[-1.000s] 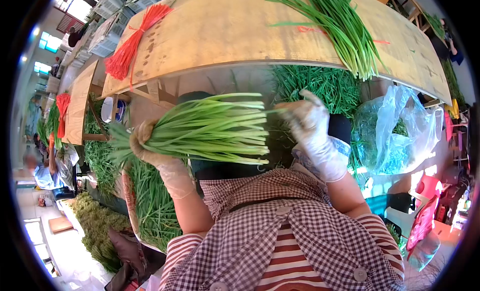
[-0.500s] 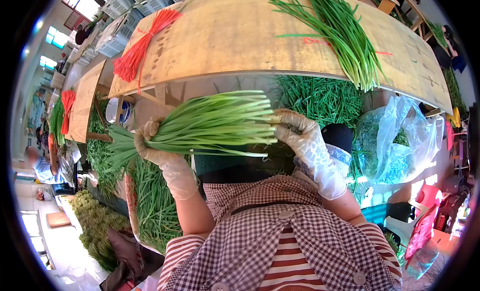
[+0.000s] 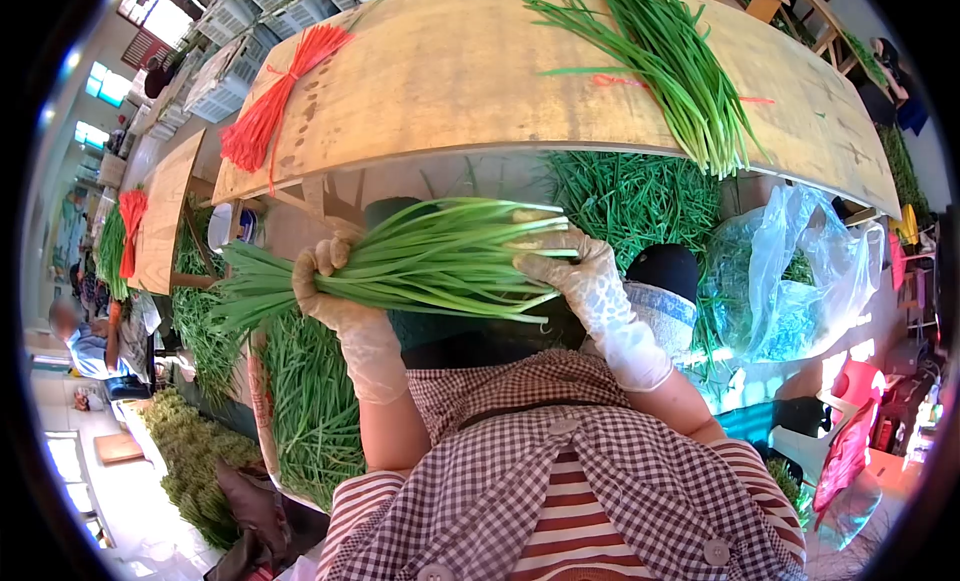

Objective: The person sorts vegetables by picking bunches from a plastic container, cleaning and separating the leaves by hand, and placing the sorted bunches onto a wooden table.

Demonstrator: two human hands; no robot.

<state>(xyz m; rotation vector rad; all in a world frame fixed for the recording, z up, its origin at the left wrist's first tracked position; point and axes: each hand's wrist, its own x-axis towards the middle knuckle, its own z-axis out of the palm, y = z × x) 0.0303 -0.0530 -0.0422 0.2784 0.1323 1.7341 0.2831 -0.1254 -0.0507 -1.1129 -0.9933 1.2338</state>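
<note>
A loose bunch of long green stalks (image 3: 440,261) lies sideways in front of my body, pale cut ends to the right and dark leafy tips to the left. My left hand (image 3: 335,286), in a translucent glove, is wrapped round its leafy part. My gloved right hand (image 3: 575,271) has its fingers closed on the pale ends at the right. A few stalk ends stick out above and below its fingers. Beyond my hands, another bunch of green stalks (image 3: 670,71) lies on the wooden table (image 3: 450,71) over a red tie.
A bundle of red ties (image 3: 275,106) lies at the table's left. Cut greens (image 3: 640,201) are heaped below the table, beside a clear plastic bag (image 3: 790,271). More greens (image 3: 310,411) fill a container at my left. A person (image 3: 90,346) sits at the far left.
My right hand has come in from the right and now grips the stalk ends. My left hand, still round the bunch, has shifted slightly right.
</note>
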